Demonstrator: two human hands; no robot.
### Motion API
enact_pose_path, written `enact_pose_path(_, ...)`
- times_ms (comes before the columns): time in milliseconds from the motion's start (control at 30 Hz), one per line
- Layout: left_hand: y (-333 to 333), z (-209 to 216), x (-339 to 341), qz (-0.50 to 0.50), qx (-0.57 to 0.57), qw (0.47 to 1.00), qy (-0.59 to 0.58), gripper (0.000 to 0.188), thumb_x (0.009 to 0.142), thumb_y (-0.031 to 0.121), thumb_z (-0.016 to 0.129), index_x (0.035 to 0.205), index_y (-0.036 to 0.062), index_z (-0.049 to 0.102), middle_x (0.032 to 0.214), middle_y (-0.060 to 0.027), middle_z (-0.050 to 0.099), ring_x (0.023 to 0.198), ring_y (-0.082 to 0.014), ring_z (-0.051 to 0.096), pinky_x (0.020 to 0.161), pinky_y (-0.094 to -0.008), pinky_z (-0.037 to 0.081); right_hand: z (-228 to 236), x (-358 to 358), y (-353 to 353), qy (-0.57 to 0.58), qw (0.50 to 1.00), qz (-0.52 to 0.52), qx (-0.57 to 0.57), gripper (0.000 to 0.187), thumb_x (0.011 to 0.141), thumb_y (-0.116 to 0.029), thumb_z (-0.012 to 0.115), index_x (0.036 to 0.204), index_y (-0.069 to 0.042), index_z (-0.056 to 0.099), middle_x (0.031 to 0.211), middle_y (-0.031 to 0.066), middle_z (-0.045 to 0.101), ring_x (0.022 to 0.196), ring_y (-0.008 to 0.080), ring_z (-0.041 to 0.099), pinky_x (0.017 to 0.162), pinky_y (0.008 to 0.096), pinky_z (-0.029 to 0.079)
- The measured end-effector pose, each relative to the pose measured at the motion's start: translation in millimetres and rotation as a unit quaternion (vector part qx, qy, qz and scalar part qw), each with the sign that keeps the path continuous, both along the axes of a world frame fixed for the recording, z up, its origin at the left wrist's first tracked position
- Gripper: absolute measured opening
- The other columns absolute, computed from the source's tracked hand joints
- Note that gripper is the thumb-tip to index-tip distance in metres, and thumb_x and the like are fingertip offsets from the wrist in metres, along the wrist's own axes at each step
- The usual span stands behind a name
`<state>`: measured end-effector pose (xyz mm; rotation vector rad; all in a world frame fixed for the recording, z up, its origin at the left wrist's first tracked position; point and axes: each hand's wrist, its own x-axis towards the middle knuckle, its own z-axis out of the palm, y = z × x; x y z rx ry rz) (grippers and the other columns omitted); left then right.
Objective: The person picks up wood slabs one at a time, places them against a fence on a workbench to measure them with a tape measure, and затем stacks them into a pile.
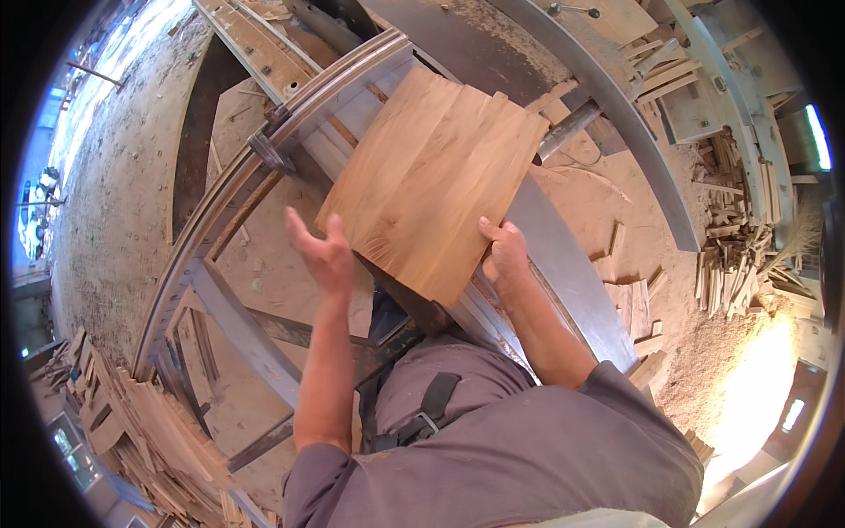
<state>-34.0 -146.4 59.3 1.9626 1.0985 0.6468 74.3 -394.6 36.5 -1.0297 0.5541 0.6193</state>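
Observation:
A wooden panel point(431, 176) made of several edge-joined boards lies tilted in front of me, over a grey metal machine table point(572, 264). My right hand point(504, 249) grips its right edge near the close corner, thumb on top, with the other fingers partly hidden below. Beside the panel's left corner, my left hand point(322, 255) is raised with its fingers and thumb apart, holding nothing. Whether its thumb brushes the edge I cannot tell.
A metal rail point(207, 198) runs along the machine's left side. A curved metal beam point(638, 145) stands at the right. Scrap wood is heaped at the lower left point(145, 427) and along the right point(731, 238). Sawdust covers the floor point(123, 220).

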Motion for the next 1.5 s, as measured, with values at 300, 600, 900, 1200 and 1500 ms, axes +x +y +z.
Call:
enact_pose_path(300,115,3,64,-0.024,0.025,0.997,0.073,0.045,0.094,0.033,0.069,0.114,-0.006,0.065,0.109,-0.0256,0.069,0.106,-0.0405,0.066,0.089,-0.0472,0.049,-12,-21,41,-0.031,0.994,-0.1,0.033,0.033,0.102,-0.002,0.052,0.134,0.005,0.05,0.129,0.0141,0.06,0.117,0.0238,0.058,0.105,0.037,0.045)
enact_pose_path(600,160,34,75,-0.032,0.128,0.982,0.136,0.062,0.093,0.051,0.06,0.075,-0.0073,0.068,0.074,-0.0326,0.064,0.079,-0.048,0.069,0.071,-0.0534,0.051,-8,-17,94,-0.023,0.997,-0.079,0.004,0.031,0.102,-0.004,0.055,0.13,0.008,0.05,0.132,0.0176,0.057,0.12,0.0274,0.058,0.105,0.0423,0.047)
enact_pose_path(900,147,29,43,-0.049,-0.075,0.994,-0.06,0.054,0.092,0.038,0.073,0.114,-0.0103,0.067,0.086,-0.0124,0.073,0.08,-0.0201,0.071,0.077,-0.0333,0.055,-4,-5,81,-0.036,0.948,0.301,-0.096,0.03,0.102,-0.02,0.057,0.113,0.007,0.061,0.094,0.0142,0.07,0.074,0.0248,0.07,0.064,0.0371,0.058)
enact_pose_path(1200,59,-49,24,0.082,-0.341,0.931,-0.099,0.04,0.09,0.021,0.075,0.117,-0.0063,0.067,0.104,-0.0088,0.071,0.091,-0.018,0.064,0.083,-0.0318,0.052,26,36,70,-0.15,0.747,0.535,-0.365,0.04,0.097,-0.038,0.065,0.088,0.0,0.07,0.062,0.0129,0.068,0.056,0.0206,0.068,0.051,0.035,0.051)
enact_pose_path(1500,57,-49,32,0.091,-0.296,0.946,-0.101,0.023,0.092,0.008,0.072,0.108,-0.0082,0.07,0.102,-0.0085,0.072,0.088,-0.016,0.064,0.08,-0.0297,0.052,24,34,47,-0.461,0.69,0.372,-0.416,0.014,0.086,-0.019,0.072,0.083,-0.006,0.068,0.077,0.0178,0.069,0.076,0.0392,0.066,0.071,0.0482,0.053)
